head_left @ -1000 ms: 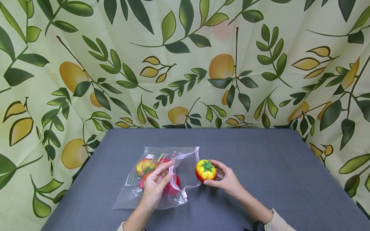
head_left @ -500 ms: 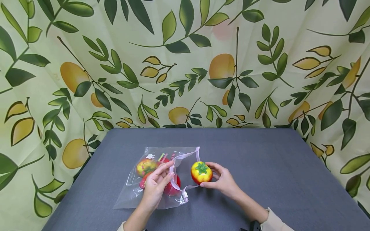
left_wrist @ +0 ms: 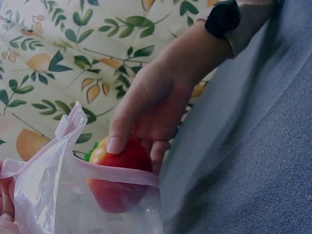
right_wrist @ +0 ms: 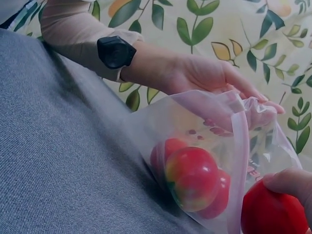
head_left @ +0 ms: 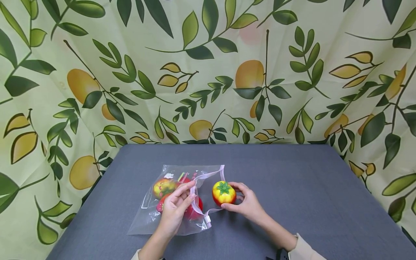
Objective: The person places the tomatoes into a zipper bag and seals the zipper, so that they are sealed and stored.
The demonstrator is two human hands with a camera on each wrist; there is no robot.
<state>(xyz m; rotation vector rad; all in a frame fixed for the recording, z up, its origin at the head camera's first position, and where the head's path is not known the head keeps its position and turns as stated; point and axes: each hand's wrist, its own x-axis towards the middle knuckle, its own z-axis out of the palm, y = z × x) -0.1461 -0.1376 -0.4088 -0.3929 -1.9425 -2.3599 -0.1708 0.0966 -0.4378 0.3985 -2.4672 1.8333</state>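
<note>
A clear zip bag (head_left: 139, 221) with a pale pink zip edge lies on the table, its mouth gaping to the right. My left hand (head_left: 175, 209) pinches the near layer of that edge between thumb and fingers. Red and yellow-red toy fruits (right_wrist: 192, 178) show through the plastic. In my right hand (head_left: 248, 206), fingers and thumb grip a red-and-yellow toy tomato (head_left: 224, 195) with a green star-shaped top. It is at the bag's mouth; the left wrist view has its lower part (left_wrist: 119, 197) behind the pink edge, seen through the film.
A white zip slider (head_left: 208, 220) sits at the near corner of the bag's mouth. The table is covered in grey-blue cloth (head_left: 292, 180). Behind it hangs a curtain (head_left: 208, 72) printed with leaves and fruit.
My right hand has carried the toy tomato leftward, from the outer edge of the bag's mouth to within the opening. The left hand and the bag stay where they were.
</note>
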